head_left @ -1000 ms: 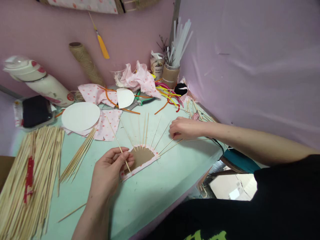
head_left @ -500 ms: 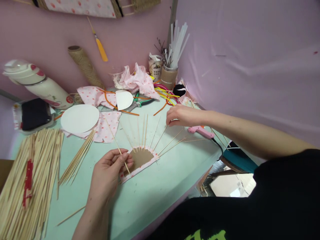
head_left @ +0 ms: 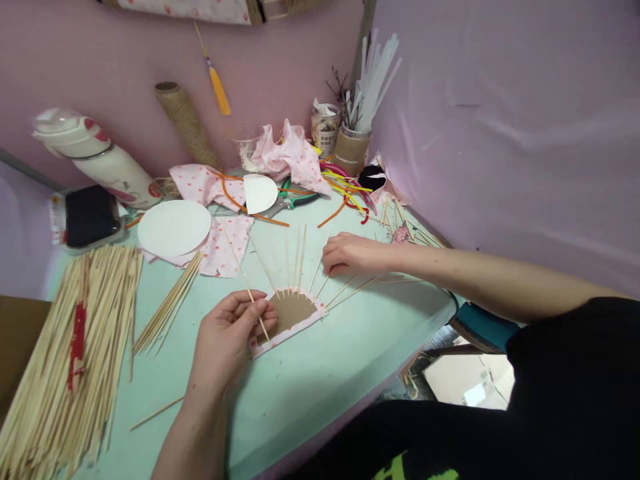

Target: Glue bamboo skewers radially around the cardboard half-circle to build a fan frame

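A half-round cardboard piece (head_left: 293, 318) with a pink dotted fabric border lies on the pale green table (head_left: 300, 400). Several thin sticks (head_left: 301, 260) fan out from its curved edge. My left hand (head_left: 235, 327) pinches a thin wooden stick (head_left: 240, 268) between thumb and fingers, its lower end over the left part of the cardboard. To the right of the fan, my right hand (head_left: 350, 255) has its fingers curled down at the outer part of one fanned stick; the fingertips are partly hidden.
Bundled sticks (head_left: 75, 347) and a smaller stick bunch (head_left: 170, 300) lie at left. Behind are a white paper oval (head_left: 174, 228), a bottle (head_left: 105, 160), pliers (head_left: 295, 199), pink fabric (head_left: 295, 157), a twine roll (head_left: 187, 123) and a jar of white strips (head_left: 353, 150).
The view has shifted, so the table items appear further right. My right hand has moved left and down along the fanned sticks. My left hand still pinches its stick.
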A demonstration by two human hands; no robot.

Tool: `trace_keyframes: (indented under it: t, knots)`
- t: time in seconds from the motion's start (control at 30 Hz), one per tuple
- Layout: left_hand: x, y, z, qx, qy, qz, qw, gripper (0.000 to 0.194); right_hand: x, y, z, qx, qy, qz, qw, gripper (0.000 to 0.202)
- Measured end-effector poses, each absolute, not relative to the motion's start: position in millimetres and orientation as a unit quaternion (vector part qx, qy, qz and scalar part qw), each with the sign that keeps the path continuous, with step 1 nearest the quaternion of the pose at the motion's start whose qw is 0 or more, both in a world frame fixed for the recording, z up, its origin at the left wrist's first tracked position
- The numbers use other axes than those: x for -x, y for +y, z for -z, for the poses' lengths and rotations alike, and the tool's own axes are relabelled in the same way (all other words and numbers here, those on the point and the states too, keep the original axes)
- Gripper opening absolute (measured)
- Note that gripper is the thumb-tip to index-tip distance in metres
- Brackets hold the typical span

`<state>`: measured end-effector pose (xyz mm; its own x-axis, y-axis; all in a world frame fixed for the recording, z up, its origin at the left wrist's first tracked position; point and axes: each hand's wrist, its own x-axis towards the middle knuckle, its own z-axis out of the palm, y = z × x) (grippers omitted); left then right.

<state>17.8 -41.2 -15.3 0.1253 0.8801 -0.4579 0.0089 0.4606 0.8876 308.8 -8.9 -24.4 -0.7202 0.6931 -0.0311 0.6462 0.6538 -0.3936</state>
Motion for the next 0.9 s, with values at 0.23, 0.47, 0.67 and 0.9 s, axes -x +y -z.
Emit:
trace_keyframes:
  t: [0.23,0.47,0.67,0.9]
  knots:
    - [-18,-41,15,-0.387,0.567,-0.343,0.641,0.046,-310,-15,26,0.371,-0.905,-0.196,0.064,0.016]
    - [-20,-41,13,-0.385,0.568,-0.344,0.641,0.047,-310,-22,18,0.375,-0.905,-0.188,0.063,0.016]
    - [-19,-41,14,-0.394,0.569,-0.338,0.637,0.044,-309,-29,15,0.391,-0.902,-0.182,0.038,0.016]
    - [-20,-41,14,-0.394,0.572,-0.337,0.636,0.045,-308,-30,20,0.408,-0.894,-0.182,0.026,0.016]
